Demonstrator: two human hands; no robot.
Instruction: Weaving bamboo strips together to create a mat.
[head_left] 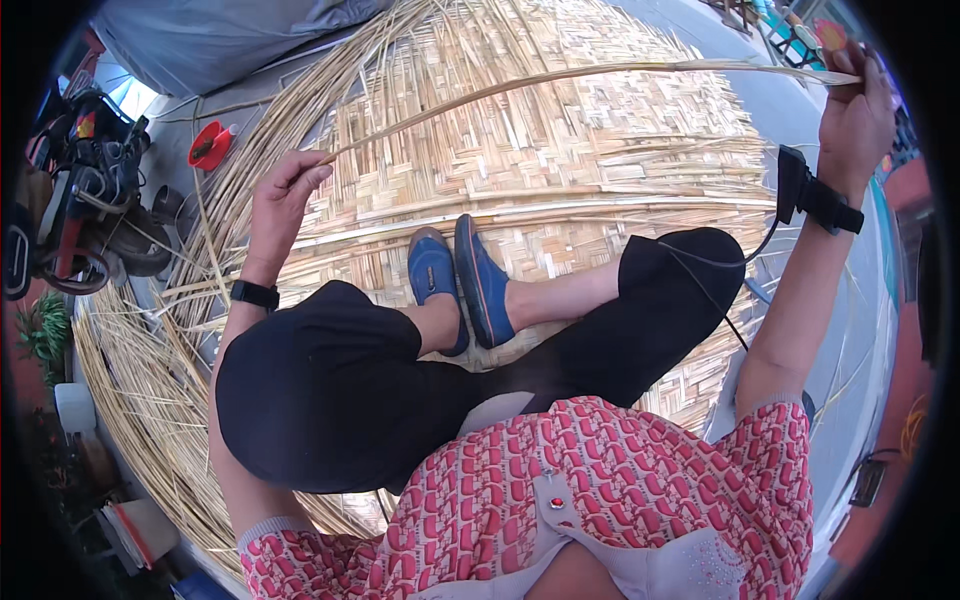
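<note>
A long, thin split reed strip (560,74) arches over the woven mat (560,150), one end in each of my hands. My left hand (278,205) is closed at the far left of the mat, its thumb and finger pinching the strip's narrow end. Farther out and to the right, my right hand (858,120) is raised and closed around the strip's wider, pale end. Between the hands the strip hangs free above the mat. Several loose strips (560,208) lie crosswise over the weave just beyond my blue shoes (484,290).
Bundles of long loose strips (150,390) spread along the left side. A red container (210,146) stands on the floor near a pile of shoes and bags (100,190). A grey cover (220,45) drapes at the far left. Cables run from my right wrist strap (830,205) past my knee.
</note>
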